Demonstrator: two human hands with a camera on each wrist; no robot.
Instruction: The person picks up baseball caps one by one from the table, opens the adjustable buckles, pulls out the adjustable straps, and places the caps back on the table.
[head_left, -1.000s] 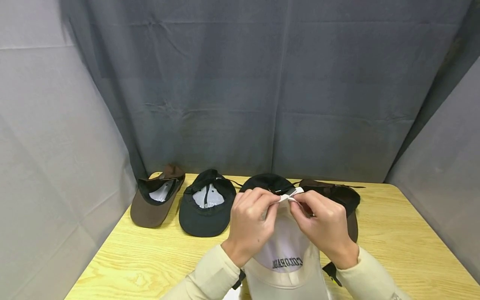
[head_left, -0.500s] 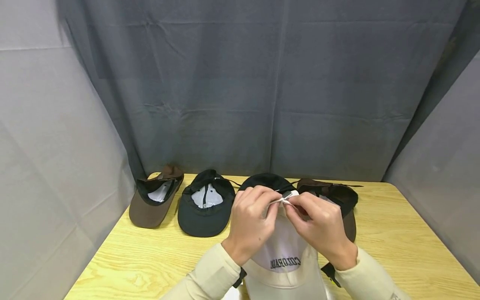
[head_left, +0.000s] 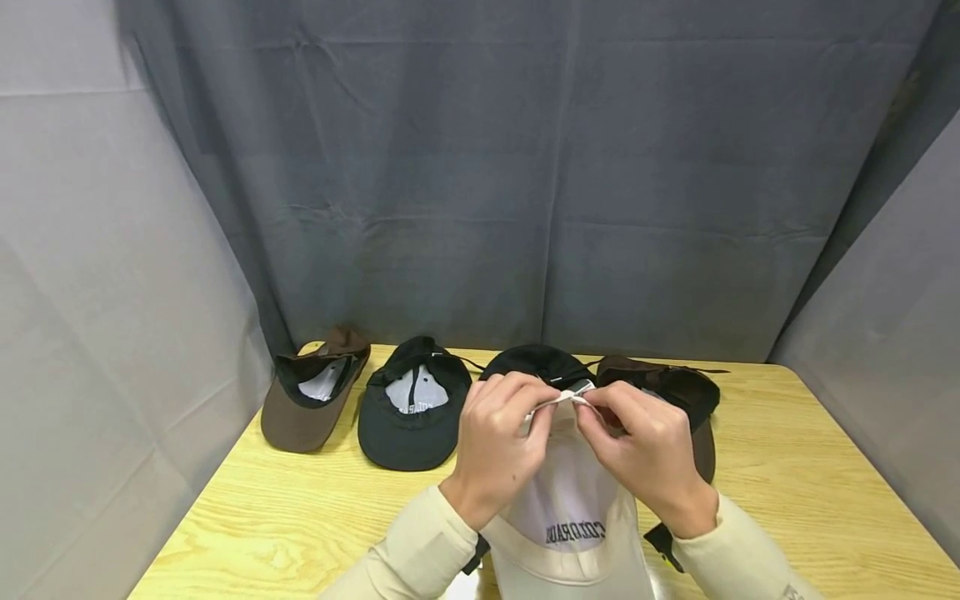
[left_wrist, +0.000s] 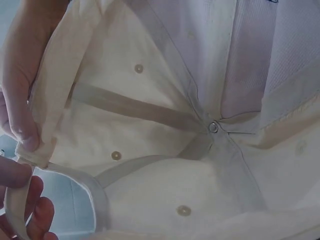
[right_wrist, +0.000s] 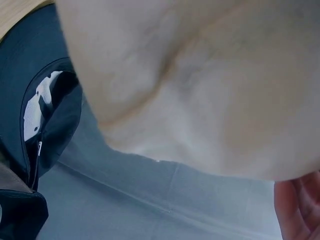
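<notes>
A cream baseball cap (head_left: pixel 570 500), its inside turned toward me, hangs between both hands with its brim lowest. Mirrored dark lettering shows on its lining. My left hand (head_left: pixel 501 446) pinches one part of the cap's back strap (head_left: pixel 567 395), and my right hand (head_left: pixel 645 442) pinches the strap's other part close beside it. In the left wrist view, the cap's inside (left_wrist: pixel 150 125) fills most of the picture, and the strap closes an arched opening at the back. Only the cap's outer crown (right_wrist: pixel 210 100) and a few right-hand fingers (right_wrist: pixel 295 207) show in the right wrist view.
Along the table's (head_left: pixel 300 517) back lie a brown cap (head_left: pixel 300 425), a black cap (head_left: pixel 408 442), another black cap (head_left: pixel 532 362) partly behind my hands, and a dark brown cap (head_left: pixel 703 450) at right. A grey curtain (head_left: pixel 450 208) hangs behind.
My fingers have shifted slightly at the strap, and its two parts now sit closer together, with less of the white end showing. The other caps have stayed in place.
</notes>
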